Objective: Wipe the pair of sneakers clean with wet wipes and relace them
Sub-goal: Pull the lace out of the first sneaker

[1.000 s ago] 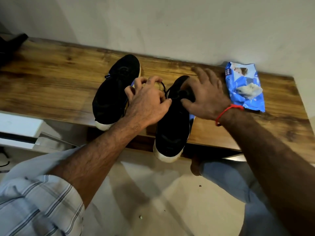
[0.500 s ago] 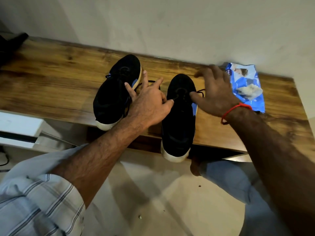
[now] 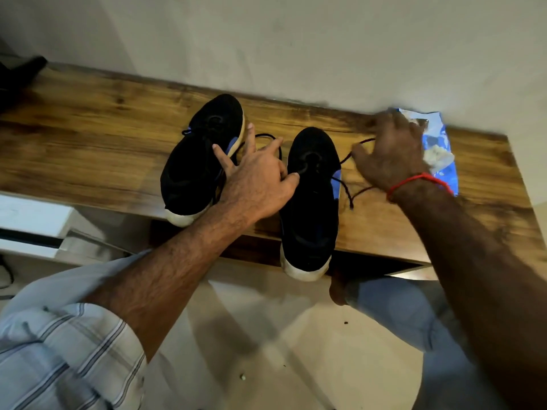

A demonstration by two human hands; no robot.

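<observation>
Two black sneakers with white soles lie on a wooden bench (image 3: pixel 88 137), heels over its front edge. My left hand (image 3: pixel 257 176) rests between the left sneaker (image 3: pixel 198 164) and the right sneaker (image 3: pixel 310 208). Its fingers are spread and its thumb touches the right sneaker's tongue. A loose black lace (image 3: pixel 350 187) trails from the right sneaker onto the bench, and another loop lies by my left fingers. My right hand (image 3: pixel 390 155), blurred and with fingers spread, reaches over the edge of the blue wet wipes pack (image 3: pixel 441 152). The lace runs close to its thumb.
The bench stands against a pale wall. A dark object (image 3: pixel 17 78) sits at its far left end. My knees and a tiled floor (image 3: pixel 266 335) are below the bench edge.
Both hands let go of the right sneaker's laces and opened. My right hand moved right to the wipes pack. The right sneaker slid a little to the right, its laces now loose.
</observation>
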